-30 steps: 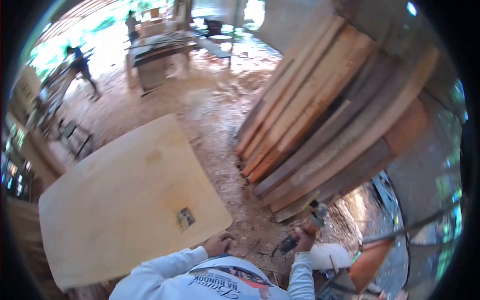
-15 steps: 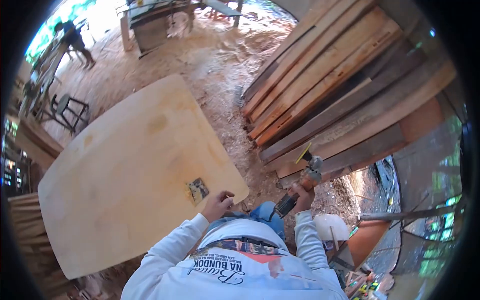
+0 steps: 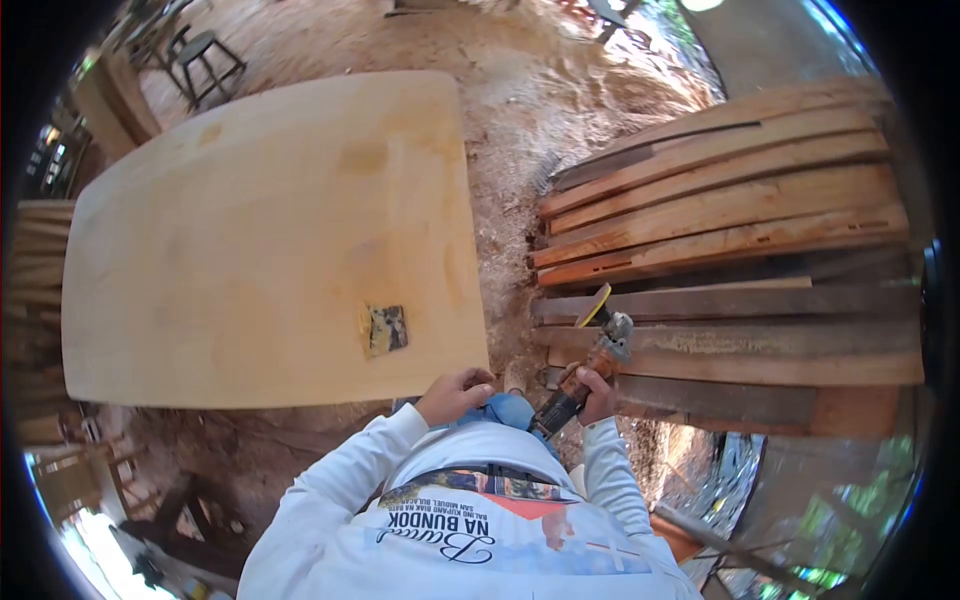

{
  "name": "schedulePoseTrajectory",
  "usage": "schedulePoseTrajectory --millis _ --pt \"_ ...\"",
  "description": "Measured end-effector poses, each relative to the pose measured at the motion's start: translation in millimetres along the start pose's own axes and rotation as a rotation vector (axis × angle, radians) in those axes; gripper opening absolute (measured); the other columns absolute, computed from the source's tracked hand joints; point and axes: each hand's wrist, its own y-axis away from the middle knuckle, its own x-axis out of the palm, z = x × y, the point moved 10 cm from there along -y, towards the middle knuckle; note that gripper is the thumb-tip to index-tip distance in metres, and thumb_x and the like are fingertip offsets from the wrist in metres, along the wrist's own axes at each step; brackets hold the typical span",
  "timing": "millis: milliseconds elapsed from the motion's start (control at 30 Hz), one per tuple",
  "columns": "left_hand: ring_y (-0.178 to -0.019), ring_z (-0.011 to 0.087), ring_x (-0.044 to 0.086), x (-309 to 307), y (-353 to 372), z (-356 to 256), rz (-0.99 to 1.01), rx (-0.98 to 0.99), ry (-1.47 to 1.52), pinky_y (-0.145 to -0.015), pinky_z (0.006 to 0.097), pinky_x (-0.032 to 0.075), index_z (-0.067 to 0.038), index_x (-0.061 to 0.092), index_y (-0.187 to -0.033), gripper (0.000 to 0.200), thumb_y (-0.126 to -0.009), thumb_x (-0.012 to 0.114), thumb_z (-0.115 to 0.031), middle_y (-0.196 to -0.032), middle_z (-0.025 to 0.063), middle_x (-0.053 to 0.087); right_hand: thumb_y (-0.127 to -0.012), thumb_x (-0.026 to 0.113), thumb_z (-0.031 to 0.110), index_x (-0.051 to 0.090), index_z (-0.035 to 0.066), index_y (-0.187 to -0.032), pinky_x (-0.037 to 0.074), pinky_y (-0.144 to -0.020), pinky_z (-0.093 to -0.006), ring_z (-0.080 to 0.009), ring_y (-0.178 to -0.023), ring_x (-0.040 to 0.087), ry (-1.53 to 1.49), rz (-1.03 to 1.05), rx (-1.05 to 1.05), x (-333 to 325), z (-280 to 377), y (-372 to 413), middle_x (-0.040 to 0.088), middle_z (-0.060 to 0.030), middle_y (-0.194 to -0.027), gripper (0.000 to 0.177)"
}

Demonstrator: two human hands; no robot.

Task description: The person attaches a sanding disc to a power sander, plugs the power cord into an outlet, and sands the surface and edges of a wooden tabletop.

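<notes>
In my right hand (image 3: pixel 597 396) is an angle grinder (image 3: pixel 577 385) fitted with a yellow-edged sanding disc (image 3: pixel 594 305), which points up and away from me. The fingers wrap around its orange and black body. My left hand (image 3: pixel 456 396) is closed, its fingers curled together near the front right corner of a large pale wooden tabletop (image 3: pixel 250 230); I cannot tell what is in it. A small square piece (image 3: pixel 387 329), mottled dark and tan, lies on the tabletop near that corner.
Long wooden planks (image 3: pixel 720 220) are stacked on the right, past a narrow strip of sawdust-covered ground (image 3: pixel 505 190). A dark stool (image 3: pixel 205 62) stands beyond the tabletop at the upper left. Wooden furniture parts (image 3: pixel 180 510) are at the lower left.
The view has turned to the right, so the tabletop and planks appear rotated. The person at the far left has left the view. The grinder stays in my right hand.
</notes>
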Motion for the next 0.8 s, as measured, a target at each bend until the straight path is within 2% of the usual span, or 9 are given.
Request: schedulePoseTrajectory --millis 133,200,233,333,433,467,600,700,800 --pt "-0.11 0.0205 0.067 65.0 -48.8 32.9 0.028 0.026 -0.058 -0.096 0.0355 0.054 0.003 0.06 -0.131 0.047 -0.097 0.071 -0.027 -0.116 0.0124 0.07 -0.079 0.065 0.016 0.061 -0.003 -0.118 0.06 -0.07 -0.039 -0.0275 -0.08 0.071 0.039 0.116 0.016 3.7 23.0 -41.8 0.071 -0.0166 -0.095 0.043" --pt "-0.116 0.0198 0.064 104.4 -80.7 48.5 0.063 0.035 -0.048 -0.1 0.035 0.052 0.004 0.055 -0.136 0.047 -0.098 0.069 -0.02 -0.122 0.0139 0.067 -0.08 0.065 0.016 0.056 0.002 -0.128 0.061 -0.071 -0.0396 -0.0277 -0.08 0.07 0.016 0.199 0.044 -5.9 22.5 -73.4 0.069 -0.0158 -0.103 0.051" --pt "-0.119 0.0194 0.063 126.6 -94.0 53.2 0.084 0.03 -0.04 -0.103 0.0348 0.05 0.004 0.052 -0.138 0.048 -0.098 0.069 -0.017 -0.125 0.0147 0.066 -0.08 0.064 0.016 0.056 0.002 -0.127 0.061 -0.072 -0.04 -0.0276 -0.08 0.07 0.007 0.26 0.069 -10.4 20.1 -91.8 0.069 -0.0153 -0.102 0.05" --pt "-0.109 0.0188 0.067 180.8 -117.1 50.7 0.006 0.005 0.125 -0.096 0.0344 0.053 0.003 0.05 -0.138 0.05 -0.097 0.069 -0.017 -0.116 0.0132 0.068 -0.082 0.065 0.018 0.058 0.001 -0.121 0.06 -0.072 -0.0397 -0.0264 -0.078 0.07 -0.044 0.366 0.189 -28.4 5.9 -117.2 0.069 -0.0134 -0.097 0.043" --pt "-0.093 0.0182 0.069 213.7 -115.4 53.6 -0.039 -0.148 0.285 -0.086 0.0335 0.055 0.001 0.05 -0.137 0.05 -0.095 0.07 -0.016 -0.106 0.0116 0.069 -0.084 0.069 0.021 0.062 0.002 -0.109 0.059 -0.07 -0.0374 -0.024 -0.075 0.069 -0.085 0.392 0.293 -33.2 6.8 -133.3 0.069 -0.011 -0.088 0.033" --pt "-0.078 0.0164 0.068 215.3 -114.7 52.0 -0.113 -0.092 0.33 -0.073 0.0317 0.055 0.0 0.05 -0.133 0.046 -0.094 0.069 -0.015 -0.097 0.0102 0.069 -0.084 0.07 0.022 0.062 0.002 -0.107 0.059 -0.069 -0.0373 -0.0238 -0.075 0.069 -0.076 0.387 0.328 -38.5 2.0 -137.6 0.068 -0.0106 -0.088 0.031" --pt "-0.067 0.013 0.061 223.1 -112.1 61.6 -0.227 -0.093 0.37 -0.063 0.0276 0.051 -0.001 0.05 -0.128 0.041 -0.093 0.068 -0.01 -0.094 0.0096 0.068 -0.085 0.072 0.027 0.063 0.005 -0.101 0.058 -0.069 -0.037 -0.023 -0.074 0.068 -0.11 0.449 0.431 -45.5 -14.4 -137.0 0.067 -0.0088 -0.086 0.028" --pt "-0.067 0.0113 0.059 224.7 -102.0 55.3 -0.31 -0.134 0.279 -0.062 0.0266 0.05 -0.002 0.052 -0.126 0.038 -0.093 0.068 -0.01 -0.095 0.0083 0.067 -0.085 0.072 0.025 0.063 0.005 -0.099 0.059 -0.069 -0.038 -0.0235 -0.074 0.068 -0.179 0.422 0.513 -53.6 -36.3 -130.2 0.066 -0.008 -0.085 0.026" --pt "-0.074 0.011 0.06 222.8 -88.7 53.0 -0.322 -0.194 0.09 -0.068 0.0279 0.051 -0.002 0.054 -0.123 0.034 -0.093 0.068 -0.008 -0.094 0.0065 0.067 -0.085 0.071 0.023 0.062 0.006 -0.097 0.059 -0.068 -0.04 -0.0247 -0.074 0.068 -0.231 0.39 0.563 -56.1 -46.1 -117.2 0.065 -0.0078 -0.084 0.023"
